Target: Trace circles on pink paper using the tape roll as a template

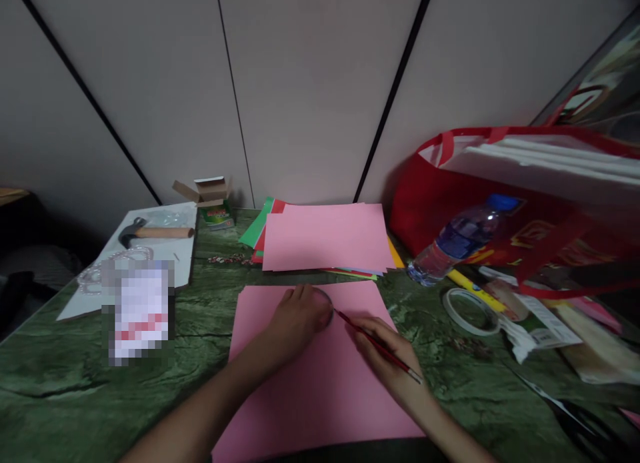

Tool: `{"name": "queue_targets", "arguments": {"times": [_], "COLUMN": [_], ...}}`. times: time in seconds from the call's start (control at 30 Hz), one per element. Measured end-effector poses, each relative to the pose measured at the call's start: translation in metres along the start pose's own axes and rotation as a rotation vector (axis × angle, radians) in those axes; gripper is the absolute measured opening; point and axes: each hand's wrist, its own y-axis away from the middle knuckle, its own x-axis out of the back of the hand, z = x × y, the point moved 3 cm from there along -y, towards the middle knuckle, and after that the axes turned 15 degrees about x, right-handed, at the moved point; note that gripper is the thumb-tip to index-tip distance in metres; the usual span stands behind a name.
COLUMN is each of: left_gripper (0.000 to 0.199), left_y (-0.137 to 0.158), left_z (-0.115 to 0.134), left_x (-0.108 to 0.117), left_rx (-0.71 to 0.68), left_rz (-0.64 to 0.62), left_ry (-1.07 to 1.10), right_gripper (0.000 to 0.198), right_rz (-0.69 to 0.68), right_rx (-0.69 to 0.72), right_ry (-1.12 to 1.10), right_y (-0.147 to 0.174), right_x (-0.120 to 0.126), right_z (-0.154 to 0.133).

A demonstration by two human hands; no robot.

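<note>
A large sheet of pink paper [320, 396] lies in front of me. Near its top, my left hand [300, 314] presses down on a small round object [327, 304] with a dark rim, its fingers curled over most of it. I cannot tell whether it is a ring or a disc. My right hand [387, 349] grips a slim red pencil [383, 351] with a silvery back end. The pencil slants up to the left, and its tip meets the right edge of the round object.
Behind the sheet sits a stack of coloured paper [325, 239]. To the left are a hammer [160, 232], a white board [183, 266] and an opened box [216, 206]. At right stand a bottle [455, 239] and red bag [425, 183], with a tape roll [470, 313] and scissors [565, 409] nearer.
</note>
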Motion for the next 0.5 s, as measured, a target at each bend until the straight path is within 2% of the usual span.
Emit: {"name": "queue_targets", "arguments": {"times": [0.23,0.5], "left_gripper": [0.015,0.017], "left_y": [-0.002,0.003], "left_z": [0.0,-0.004], "left_x": [0.001,0.002], "left_rx": [-0.024,-0.039], "left_rz": [-0.04,-0.002], "left_ry": [-0.059,-0.069], "right_gripper": [0.018,0.026], "right_rz": [-0.055,-0.137], "right_rx": [0.05,0.15], "right_ry": [0.069,0.046], "right_y": [0.015,0.028], "right_x": [-0.004,-0.011], "right_z": [-0.014,-0.022]}}
